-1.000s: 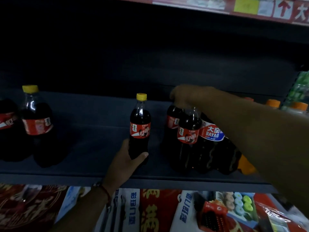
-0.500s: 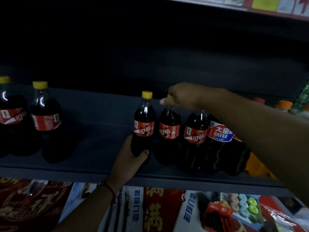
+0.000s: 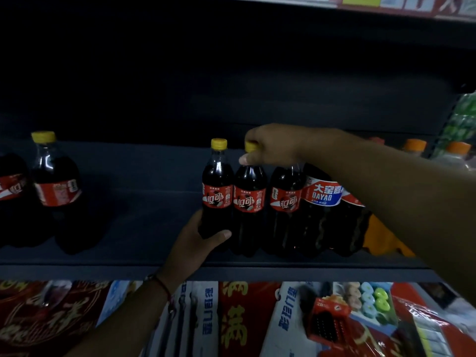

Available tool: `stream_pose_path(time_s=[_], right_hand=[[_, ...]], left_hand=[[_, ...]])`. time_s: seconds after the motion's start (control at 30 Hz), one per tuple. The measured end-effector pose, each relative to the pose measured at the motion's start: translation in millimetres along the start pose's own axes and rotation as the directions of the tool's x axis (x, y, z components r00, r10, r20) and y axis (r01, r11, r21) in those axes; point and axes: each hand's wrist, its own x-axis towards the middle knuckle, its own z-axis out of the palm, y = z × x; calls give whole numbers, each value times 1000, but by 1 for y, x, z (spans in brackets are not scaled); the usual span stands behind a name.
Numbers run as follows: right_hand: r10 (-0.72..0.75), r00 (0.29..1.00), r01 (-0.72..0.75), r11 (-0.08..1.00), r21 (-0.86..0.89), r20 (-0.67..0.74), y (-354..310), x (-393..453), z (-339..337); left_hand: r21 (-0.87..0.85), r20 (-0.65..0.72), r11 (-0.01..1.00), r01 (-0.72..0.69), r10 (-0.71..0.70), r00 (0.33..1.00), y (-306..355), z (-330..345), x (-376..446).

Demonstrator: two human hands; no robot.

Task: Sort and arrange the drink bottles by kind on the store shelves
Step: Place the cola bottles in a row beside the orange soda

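Cola bottles [image 3: 249,202], clear plastic with glossy red labels and ribbed yellow caps, stand upright on a dark matte shelf [image 3: 128,271]. The left hand [image 3: 192,247] wraps its fingers around one bottle's base [image 3: 217,191]; the right hand [image 3: 273,146] pinches the neighbouring bottle's cap, beside a blue-labelled Dayao bottle [image 3: 322,210].

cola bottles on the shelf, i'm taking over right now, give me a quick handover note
Left hand grips the base of the yellow-capped cola bottle. Right hand holds the cap of the second cola bottle, which touches the first.
A third cola and a Dayao bottle stand right of them.
Done: three colas grouped.
Left: two colas at far left stand apart; the Dayao bottle and the orange-capped bottles need their own spots.
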Motion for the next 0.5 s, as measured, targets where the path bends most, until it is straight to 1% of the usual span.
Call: stream_pose_path(time_s=[0.13, 0.2, 0.23, 0.27, 0.3, 0.33, 0.5], right_hand=[[10, 999, -10, 1000, 11, -37, 9, -6, 2], [61, 997, -61, 998, 11, -46, 15, -16, -2], [95, 994, -97, 995, -30, -57, 19, -22, -2], [124, 990, -131, 985, -108, -65, 23, -27, -1], [140, 988, -149, 972, -184, -61, 28, -31, 1], [138, 989, -146, 965, -217, -51, 31, -35, 6], [76, 992, -87, 989, -118, -97, 39, -42, 17]], left_hand=[[12, -20, 1000, -12, 12, 1000, 6, 6, -5], [15, -18, 999, -44, 44, 999, 5, 7, -7], [11, -29, 998, -67, 67, 997, 4, 8, -7], [16, -54, 997, -79, 80, 995, 2, 10, -8], [30, -80, 996, -79, 81, 993, 2, 13, -9], [47, -101, 996, -75, 80, 992, 4, 18, -12], [119, -188, 987, -106, 128, 974, 12, 48, -25]])
